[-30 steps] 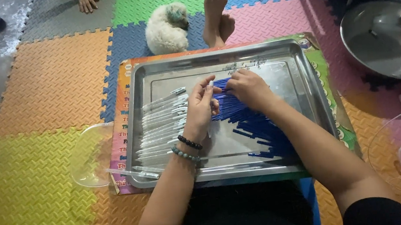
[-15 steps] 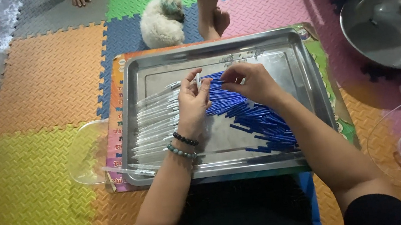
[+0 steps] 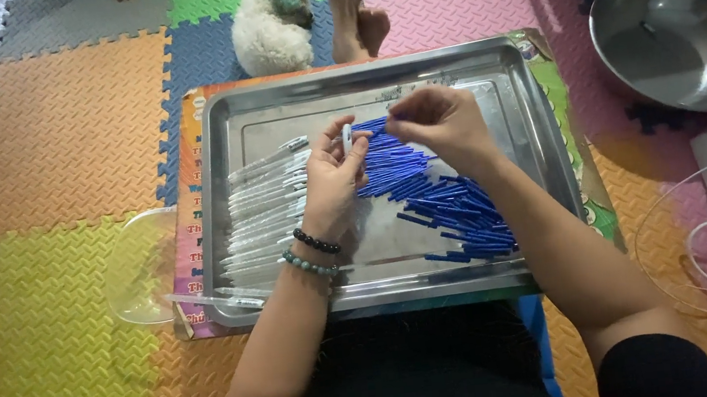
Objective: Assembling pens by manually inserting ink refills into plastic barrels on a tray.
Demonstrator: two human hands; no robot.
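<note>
Bright foam floor mats (image 3: pixel 54 144) in orange, yellow, green and pink cover the ground, and a big shiny metal tray (image 3: pixel 271 101) sits on them in front of the person. On the left side of the tray lie many clear plastic pen tubes (image 3: pixel 262 213) in a neat stack. On the right side lies a loose heap of thin blue pen refills (image 3: pixel 452 205).

Left hand (image 3: pixel 335 178) pinches one clear tube (image 3: pixel 347 137) upright between thumb and fingers, above the middle of the tray. Right hand (image 3: pixel 438 122) is just beside it, fingertips pressed together on one thin blue refill (image 3: pixel 374 125), whose tip is at the tube.

Judging from the piles, a lot is left to do: the blue heap is big. I cannot tell how many tubes in the stack are already filled.

A fluffy white dog (image 3: pixel 272 26) and a bare foot (image 3: pixel 350 8) are beyond the tray, and a round metal lid (image 3: pixel 672 38) rests to the right.
</note>
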